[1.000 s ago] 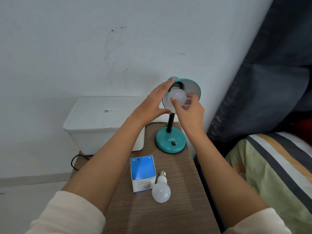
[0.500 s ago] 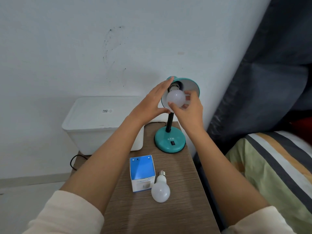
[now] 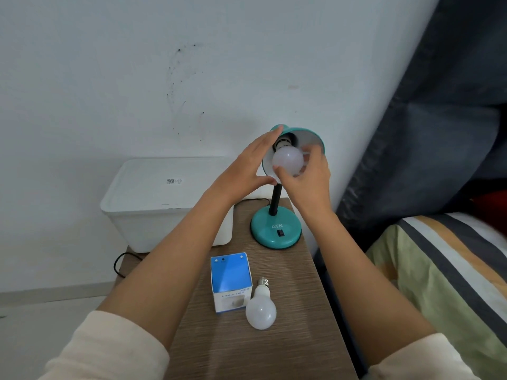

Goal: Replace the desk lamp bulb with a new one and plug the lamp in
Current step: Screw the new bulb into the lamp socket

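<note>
Head view, looking down across a narrow wooden bedside table (image 3: 274,352) set against a white wall: the teal desk lamp (image 3: 275,231) stands at the far right corner on its round base, a black stem rising to the shade (image 3: 315,134), whose open mouth tips toward the camera. The right hand (image 3: 307,174) grasps the fitted bulb (image 3: 287,159), thumb under the white globe and fingers curled round its far side. The globe sits in the mouth of the shade with its neck pointing up into the socket; how far the thread is seated cannot be told from here, since the socket is in shadow. The left hand (image 3: 247,171) is unclenched and braces the shade from the left, fingers straight along the upper rim and the thumb reaching to the lower rim. Both forearms are bare, with cream sleeves pushed up near the bottom edge. Nearer the camera, a loose bulb (image 3: 260,311) lies on its side on the table, screw cap pointing away, touching or just beside a small blue and white carton (image 3: 231,281) that stands to its left. A white lidded bin (image 3: 164,198) sits at the table's far left, overhanging its edge, and a black cord (image 3: 120,264) loops below it. To the right are a dark curtain (image 3: 439,119) and a striped bed cover (image 3: 439,270).
</note>
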A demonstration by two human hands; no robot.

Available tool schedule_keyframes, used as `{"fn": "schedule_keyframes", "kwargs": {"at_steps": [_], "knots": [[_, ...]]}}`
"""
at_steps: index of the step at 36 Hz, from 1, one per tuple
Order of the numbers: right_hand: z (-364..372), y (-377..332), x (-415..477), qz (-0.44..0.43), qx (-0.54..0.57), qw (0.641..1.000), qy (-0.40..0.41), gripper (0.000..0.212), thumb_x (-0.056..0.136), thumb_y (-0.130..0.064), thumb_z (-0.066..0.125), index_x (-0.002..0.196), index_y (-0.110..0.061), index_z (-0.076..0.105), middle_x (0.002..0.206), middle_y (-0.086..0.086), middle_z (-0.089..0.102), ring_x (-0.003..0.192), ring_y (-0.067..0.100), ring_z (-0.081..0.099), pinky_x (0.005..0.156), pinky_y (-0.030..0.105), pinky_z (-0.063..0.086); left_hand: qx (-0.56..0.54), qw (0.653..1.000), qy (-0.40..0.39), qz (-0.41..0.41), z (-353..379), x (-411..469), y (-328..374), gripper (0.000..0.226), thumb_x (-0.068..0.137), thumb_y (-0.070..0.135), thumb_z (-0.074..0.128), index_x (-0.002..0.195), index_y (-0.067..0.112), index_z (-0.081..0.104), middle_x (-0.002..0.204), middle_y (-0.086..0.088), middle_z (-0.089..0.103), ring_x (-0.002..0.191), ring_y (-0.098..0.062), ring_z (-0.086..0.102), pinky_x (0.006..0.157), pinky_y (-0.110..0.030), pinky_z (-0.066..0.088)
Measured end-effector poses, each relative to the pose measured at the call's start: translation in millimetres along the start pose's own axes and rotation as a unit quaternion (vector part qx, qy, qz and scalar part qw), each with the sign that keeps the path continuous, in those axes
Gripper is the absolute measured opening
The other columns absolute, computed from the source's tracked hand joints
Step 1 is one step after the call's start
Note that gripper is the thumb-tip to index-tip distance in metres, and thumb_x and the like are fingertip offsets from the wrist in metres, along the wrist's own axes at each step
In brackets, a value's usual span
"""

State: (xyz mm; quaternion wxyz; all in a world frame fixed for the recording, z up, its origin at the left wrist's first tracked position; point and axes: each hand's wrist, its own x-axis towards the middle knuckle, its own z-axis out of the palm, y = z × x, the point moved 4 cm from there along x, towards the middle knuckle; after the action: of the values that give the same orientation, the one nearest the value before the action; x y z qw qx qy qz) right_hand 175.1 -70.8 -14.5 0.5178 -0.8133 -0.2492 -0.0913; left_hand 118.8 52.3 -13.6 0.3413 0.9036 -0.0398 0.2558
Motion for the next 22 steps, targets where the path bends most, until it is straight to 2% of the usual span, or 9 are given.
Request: {"fn": "schedule_keyframes", "kwargs": {"at_steps": [2, 4, 6, 8, 10, 12, 16, 18, 22], "knots": [[-0.7, 1.5, 1.0, 0.021, 0.005, 1.0, 0.004, 0.049, 0.079, -0.037, 0.068, 0.115, -0.01, 0.048, 0.114, 0.008, 0.057, 0.096, 0.019, 0.057, 0.074, 0.017, 0.048, 0.002, 1.0, 0.003, -0.003, -1.6, -0.1, -1.3, 0.097, 0.074, 0.007, 0.076, 0.148, 0.025, 0.015, 0.151, 0.005, 0.028, 0.133, 0.001, 0.024, 0.109, -0.015, 0.024], [-0.4, 4.8, 2.9, 0.057, 0.026, 0.998, -0.001, 0.044, 0.084, -0.041, 0.063, 0.11, -0.008, 0.052, 0.107, 0.01, 0.062, 0.077, 0.008, 0.056, 0.056, 0.003, 0.042, 0.003, 1.0, 0.003, -0.006, -2.9, -0.7, -2.1, 0.097, 0.074, 0.007, 0.076, 0.148, 0.025, 0.015, 0.151, 0.006, 0.028, 0.131, 0.003, 0.024, 0.108, -0.014, 0.025], [0.4, 5.2, 2.4, 0.065, 0.046, 0.997, 0.002, 0.047, 0.084, -0.04, 0.063, 0.115, -0.007, 0.051, 0.111, 0.009, 0.06, 0.084, 0.01, 0.057, 0.056, -0.002, 0.038, 0.003, 1.0, 0.003, -0.003, -2.8, -0.6, -1.5, 0.097, 0.074, 0.007, 0.076, 0.148, 0.025, 0.016, 0.149, 0.01, 0.027, 0.132, 0.003, 0.024, 0.109, -0.014, 0.024], [2.1, 1.4, -0.9, 0.042, 0.037, 0.998, -0.002, 0.06, 0.079, -0.037, 0.069, 0.127, -0.011, 0.043, 0.123, 0.007, 0.047, 0.103, 0.015, 0.051, 0.074, 0.008, 0.039, 0.001, 1.0, 0.005, 0.003, -1.5, -0.3, 0.0, 0.095, 0.074, 0.007, 0.076, 0.147, 0.024, 0.017, 0.146, 0.013, 0.027, 0.134, 0.0, 0.025, 0.111, -0.015, 0.024], [3.9, -0.6, -2.5, 0.016, 0.022, 1.0, -0.007, 0.067, 0.075, -0.032, 0.073, 0.131, -0.017, 0.04, 0.127, 0.006, 0.04, 0.108, 0.016, 0.046, 0.085, 0.023, 0.041, 0.0, 1.0, 0.005, 0.009, 0.2, 0.1, 0.9, 0.093, 0.075, 0.007, 0.075, 0.147, 0.022, 0.018, 0.149, 0.008, 0.029, 0.135, -0.005, 0.027, 0.112, -0.02, 0.025], [3.9, 1.5, -0.3, 0.017, 0.021, 1.0, 0.002, 0.06, 0.076, -0.034, 0.071, 0.126, -0.016, 0.044, 0.124, 0.008, 0.047, 0.107, 0.019, 0.051, 0.083, 0.024, 0.043, 0.002, 1.0, 0.004, 0.006, 0.2, 0.2, 0.4, 0.095, 0.074, 0.007, 0.076, 0.148, 0.022, 0.017, 0.151, 0.004, 0.029, 0.135, -0.005, 0.027, 0.112, -0.02, 0.025], [0.6, 6.5, 6.9, 0.059, 0.057, 0.997, 0.014, 0.048, 0.08, -0.043, 0.067, 0.113, -0.011, 0.052, 0.107, 0.009, 0.063, 0.092, 0.017, 0.058, 0.064, 0.012, 0.04, 0.007, 1.0, 0.003, -0.004, -2.7, 0.7, -1.6, 0.097, 0.073, 0.006, 0.076, 0.148, 0.024, 0.016, 0.151, 0.005, 0.028, 0.135, -0.003, 0.025, 0.11, -0.016, 0.024], [-1.1, 5.6, 7.4, 0.044, 0.053, 0.997, 0.023, 0.05, 0.079, -0.04, 0.069, 0.117, -0.012, 0.052, 0.109, 0.006, 0.061, 0.095, 0.016, 0.058, 0.068, 0.013, 0.04, 0.008, 1.0, 0.001, -0.004, -2.6, 1.4, -0.8, 0.098, 0.073, 0.006, 0.076, 0.148, 0.024, 0.016, 0.151, 0.005, 0.028, 0.134, -0.001, 0.024, 0.11, -0.017, 0.024], [-0.7, 1.8, 1.9, -0.026, 0.028, 0.999, 0.016, 0.063, 0.072, -0.026, 0.075, 0.127, -0.018, 0.047, 0.119, 0.003, 0.041, 0.104, 0.016, 0.051, 0.084, 0.027, 0.049, 0.003, 1.0, -0.002, 0.002, -0.6, 2.2, 1.2, 0.097, 0.073, 0.007, 0.076, 0.148, 0.024, 0.017, 0.151, 0.005, 0.028, 0.135, -0.003, 0.025, 0.112, -0.019, 0.025]]}}
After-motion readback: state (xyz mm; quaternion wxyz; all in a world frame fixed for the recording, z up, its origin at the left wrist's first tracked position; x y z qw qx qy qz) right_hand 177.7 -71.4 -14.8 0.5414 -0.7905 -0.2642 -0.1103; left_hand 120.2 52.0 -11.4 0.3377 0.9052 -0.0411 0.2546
